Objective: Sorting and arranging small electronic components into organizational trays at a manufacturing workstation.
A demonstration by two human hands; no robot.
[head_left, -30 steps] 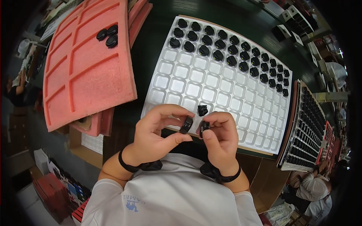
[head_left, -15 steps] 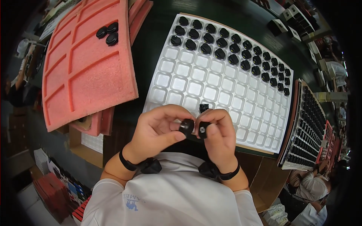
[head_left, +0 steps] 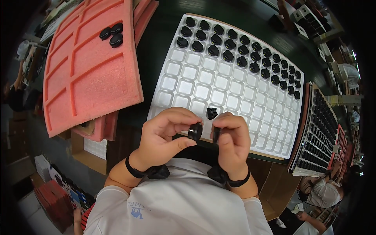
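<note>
Nearest the person, both hands meet just below the near edge of the white tray. The left hand is curled, thumb and fingers pinching a round black cap held on edge. The right hand is curled too, its fingertips closed on a second small black part right beside the cap; the two pieces look close to touching, though I cannot tell if they do. Dark bands sit on both wrists.

Just above the hands, one loose black piece lies in a pocket of the tray's near rows. The rest of the near and middle pockets hold nothing; the tray's far rows are filled with black caps.

The tray lies on a dark green table. Left of the tray lies a stack of pink foam sheets, with three black caps at its far end. Right of the tray stands a darker tray packed with small black parts.
</note>
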